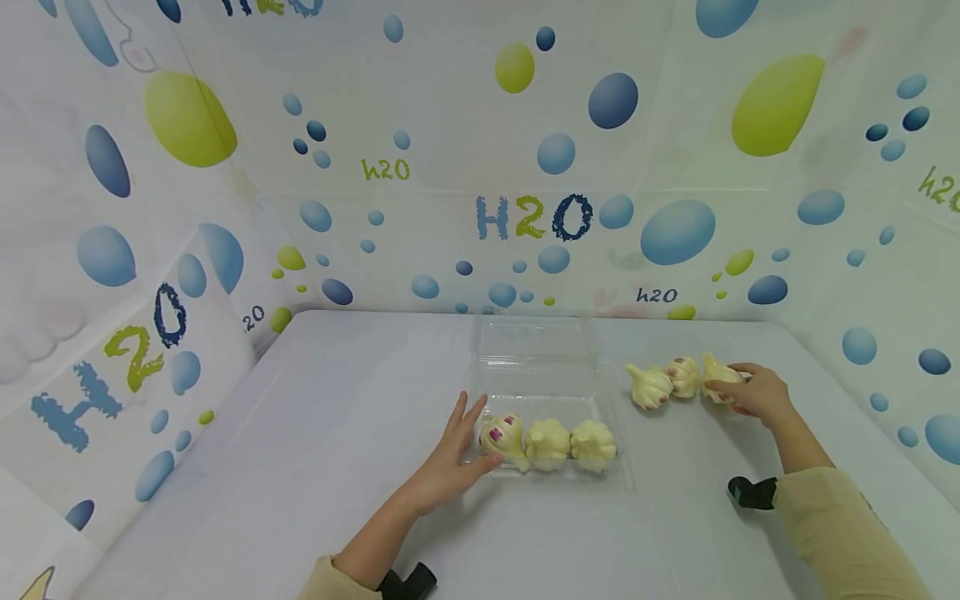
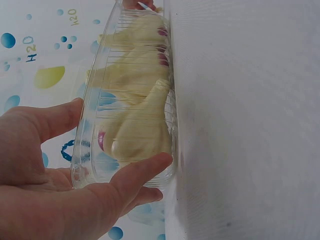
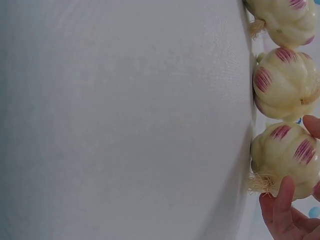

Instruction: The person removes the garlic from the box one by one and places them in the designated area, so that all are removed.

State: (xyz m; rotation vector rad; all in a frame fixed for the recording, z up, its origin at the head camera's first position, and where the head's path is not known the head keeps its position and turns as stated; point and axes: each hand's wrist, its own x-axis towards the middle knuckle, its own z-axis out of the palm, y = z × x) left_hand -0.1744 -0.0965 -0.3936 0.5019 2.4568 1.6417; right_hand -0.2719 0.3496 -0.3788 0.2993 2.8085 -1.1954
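Garlic (image 1: 547,442) in and beside a clear box (image 1: 551,406)

A person in tan sleeves (image 1: 851,533) reaches over a white table (image 1: 337,400). The box lies open near the middle, its clear lid (image 1: 534,340) folded back on the far side. Inside, three pale bulbs sit in a row; the leftmost bulb (image 1: 501,435) shows purple marks, its stem pointing forward and right, towards the person. The left hand (image 1: 448,467) is spread at the box's left end, fingers fairly straight, thumb by the front wall.

To the right of the box, three more bulbs form a second row. The right hand (image 1: 759,393) pinches the end bulb (image 1: 716,372) between thumb and fingers; whether it is lifted, I cannot tell. Beside it are the middle bulb (image 1: 682,377) and the near-box bulb (image 1: 649,387).

Behind hangs a cloth (image 1: 450,108) printed with blue and green drops and "H2O".
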